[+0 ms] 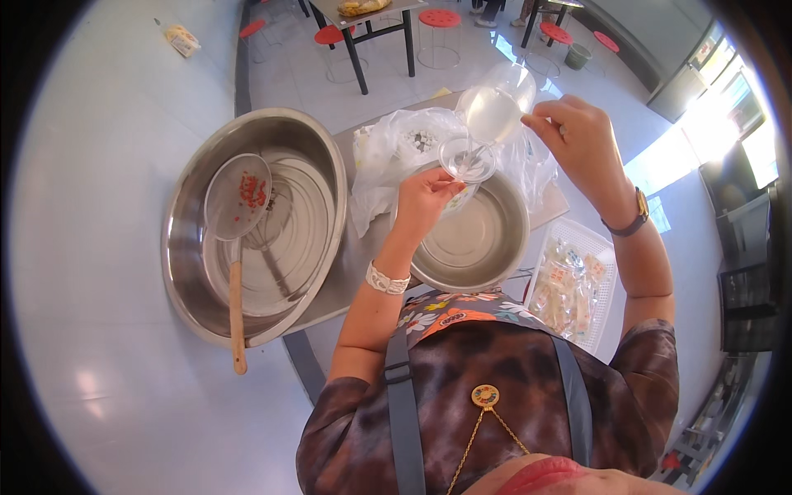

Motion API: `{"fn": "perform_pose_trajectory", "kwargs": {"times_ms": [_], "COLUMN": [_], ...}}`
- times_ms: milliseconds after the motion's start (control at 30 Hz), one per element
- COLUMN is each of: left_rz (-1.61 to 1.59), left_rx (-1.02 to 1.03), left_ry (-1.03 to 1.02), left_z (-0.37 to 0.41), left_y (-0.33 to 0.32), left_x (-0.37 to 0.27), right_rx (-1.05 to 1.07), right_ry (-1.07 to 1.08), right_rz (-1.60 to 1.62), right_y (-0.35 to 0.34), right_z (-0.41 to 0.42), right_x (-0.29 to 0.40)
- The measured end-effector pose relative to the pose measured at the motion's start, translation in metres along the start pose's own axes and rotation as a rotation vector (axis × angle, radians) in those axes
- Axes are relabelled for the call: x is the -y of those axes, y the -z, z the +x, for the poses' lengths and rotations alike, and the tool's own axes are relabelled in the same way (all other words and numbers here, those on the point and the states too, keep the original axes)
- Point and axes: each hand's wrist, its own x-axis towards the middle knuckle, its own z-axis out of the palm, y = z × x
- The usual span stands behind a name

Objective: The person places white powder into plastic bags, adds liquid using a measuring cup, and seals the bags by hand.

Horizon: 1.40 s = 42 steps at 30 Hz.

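Note:
My left hand grips a clear plastic cup by its near side, above a round stainless steel bowl. In my right hand is a clear container of pale liquid, tilted over the cup's mouth. Whether liquid is running into the cup cannot be made out. Behind the cup, a translucent plastic bag is spread on the table, with small white pieces showing at it. The cup and my left hand hide part of the steel bowl's far rim.
At left, a large steel basin holds a wire whisk. Across its rim lies a wooden-handled strainer with red bits. A white perforated basket of wrapped packets stands at right. Farther off are red stools and a table.

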Motion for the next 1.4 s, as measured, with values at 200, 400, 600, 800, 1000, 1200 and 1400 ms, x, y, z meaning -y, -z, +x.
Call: {"fn": "perform_pose_trajectory", "kwargs": {"times_ms": [200,400,600,800,1000,1200,1400], "left_rz": [0.041,0.018,0.017,-0.005,0.036,0.016,0.045], "left_rx": [0.005,0.008,0.012,-0.001,-0.022,-0.028,-0.021], "left_ry": [-0.05,-0.097,-0.052,-0.068,-0.097,-0.109,-0.085], "left_z": [0.001,0.005,0.004,0.006,0.005,0.005,0.002], "left_y": [0.002,0.003,0.003,0.006,0.006,0.007,0.008], "left_x": [-0.005,0.002,-0.011,-0.009,-0.012,-0.012,-0.022], "right_rx": [-0.055,-0.069,-0.091,-0.121,-0.172,-0.21,-0.23], "right_ry": [0.056,0.056,0.072,0.104,0.142,0.179,0.206], "right_rz": [0.002,0.015,0.031,0.039,0.047,0.061,0.059], "right_y": [0.001,0.001,-0.001,0.0,-0.002,-0.004,-0.005], "right_z": [0.001,0.0,-0.001,-0.001,-0.003,-0.004,-0.004], "right_x": [0.0,0.0,0.0,0.002,0.004,0.004,0.003]}}
